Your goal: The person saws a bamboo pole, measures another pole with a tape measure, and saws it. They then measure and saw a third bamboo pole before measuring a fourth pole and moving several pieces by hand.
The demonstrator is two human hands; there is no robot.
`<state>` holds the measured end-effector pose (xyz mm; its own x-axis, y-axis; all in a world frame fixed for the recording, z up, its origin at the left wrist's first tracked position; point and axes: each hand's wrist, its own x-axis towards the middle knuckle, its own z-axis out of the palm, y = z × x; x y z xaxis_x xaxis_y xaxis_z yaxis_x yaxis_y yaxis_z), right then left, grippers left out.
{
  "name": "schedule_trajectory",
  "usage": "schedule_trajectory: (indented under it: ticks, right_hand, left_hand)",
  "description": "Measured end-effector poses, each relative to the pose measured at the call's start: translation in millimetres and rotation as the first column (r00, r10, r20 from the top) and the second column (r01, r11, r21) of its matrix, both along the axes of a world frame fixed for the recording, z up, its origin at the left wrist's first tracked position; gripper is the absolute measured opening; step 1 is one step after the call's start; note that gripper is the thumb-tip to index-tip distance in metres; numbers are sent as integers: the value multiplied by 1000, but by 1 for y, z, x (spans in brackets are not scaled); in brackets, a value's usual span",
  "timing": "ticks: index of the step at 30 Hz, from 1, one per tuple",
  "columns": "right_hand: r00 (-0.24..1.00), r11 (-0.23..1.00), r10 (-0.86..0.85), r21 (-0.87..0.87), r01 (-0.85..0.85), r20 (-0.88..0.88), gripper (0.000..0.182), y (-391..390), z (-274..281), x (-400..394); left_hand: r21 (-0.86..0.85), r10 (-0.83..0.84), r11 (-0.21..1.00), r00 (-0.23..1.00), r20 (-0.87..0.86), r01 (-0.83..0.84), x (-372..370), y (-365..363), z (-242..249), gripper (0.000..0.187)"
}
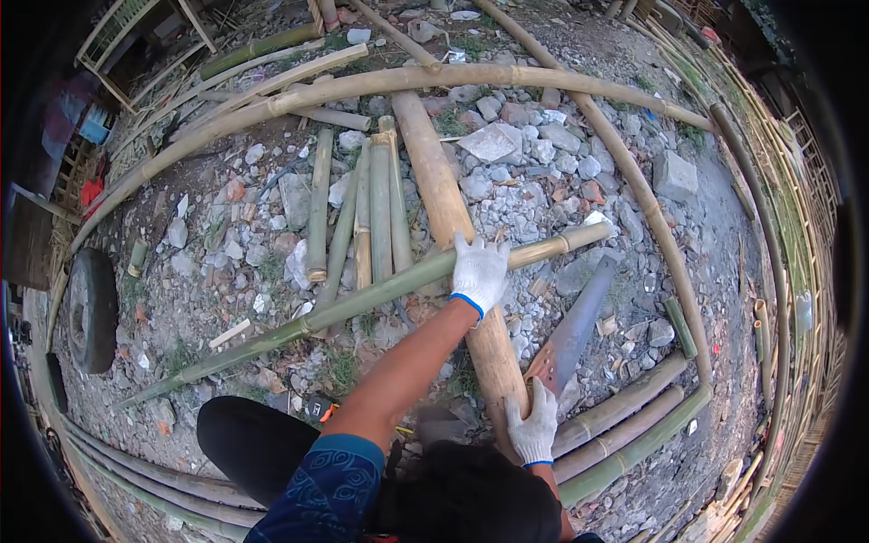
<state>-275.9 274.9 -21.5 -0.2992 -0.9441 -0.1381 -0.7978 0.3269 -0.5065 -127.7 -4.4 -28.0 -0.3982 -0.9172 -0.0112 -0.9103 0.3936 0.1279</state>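
My left hand (481, 271), in a white knit glove with a blue cuff, is closed over a long green bamboo pole (371, 295). The pole lies slantwise across a thick tan bamboo log (432, 172). Low in the view, my right hand (533, 425), gloved alike, rests by the near end of that log, thumb and fingers apart. Its fingertips reach the brown handle of a hand saw (574, 321), whose blade points up and right. I see no fingers wrapped round the handle. Several cut bamboo lengths (378, 204) lie beyond the pole.
Broken concrete and stones (493, 143) cover the ground. A long curved bamboo pole (362, 84) spans the far side, and another pole (638, 185) slants down on the right. More bamboo pieces (625, 412) lie near my right hand. A tyre (92, 310) is at the left.
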Motion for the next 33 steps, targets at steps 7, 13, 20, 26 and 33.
schedule_trajectory:
  ticks: [7, 13, 20, 26, 33]
  right_hand:
    - [999, 999, 40, -17, -40, -5, 64, -4, -6, 9]
    - [1000, 998, 16, -56, -17, -27, 61, -2, -9, 8]
    - [999, 997, 28, -74, -30, -28, 59, -1, -10, 8]
    - [998, 997, 48, -53, -50, -47, 60, 4, -15, 7]
    - [998, 998, 18, -66, -22, -59, 55, 4, -9, 12]
  left_hand:
    - [607, 268, 793, 864, -426, 54, 51, -50, 54, 62]
    - [819, 614, 557, 594, -519, 140, 211, -17, 109, 78]
    - [784, 787, 615, -8, -617, 84, 335, 78, 74, 84]
    - [469, 677, 723, 655, -337, -507, 356, 77, 46, 104]
    - [267, 617, 760, 787, -8, -593, 462, 214, 28, 103]
